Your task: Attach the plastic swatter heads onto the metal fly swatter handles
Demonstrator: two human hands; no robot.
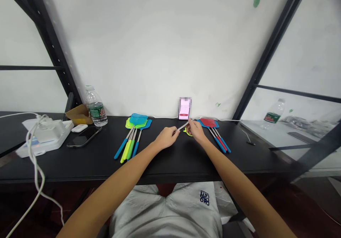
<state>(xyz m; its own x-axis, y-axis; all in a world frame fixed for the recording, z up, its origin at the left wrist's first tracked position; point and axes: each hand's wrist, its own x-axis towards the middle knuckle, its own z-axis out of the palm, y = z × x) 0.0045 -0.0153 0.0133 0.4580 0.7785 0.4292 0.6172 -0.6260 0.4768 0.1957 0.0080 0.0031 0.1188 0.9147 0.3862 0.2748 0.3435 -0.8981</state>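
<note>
Above the middle of the black table, my left hand (167, 137) and my right hand (195, 129) are both closed on a fly swatter (182, 126). Its slim silver shaft spans the gap between my fingers. A yellow-green plastic part (187, 133) shows just below my right fingers; whether it joins the shaft I cannot tell. To the left lies a pile of blue and yellow-green fly swatters (138, 119), handles toward me. Right of my right hand is another group, with a red fly swatter (209, 123) on top of blue ones.
A lit phone (184, 109) leans on the wall behind my hands. At left are a water bottle (96, 106), a cardboard box (80, 115), a white earphone case (79, 128), a dark phone (84, 137) and a power strip (50, 135) with cables. A cable end (250, 143) lies right.
</note>
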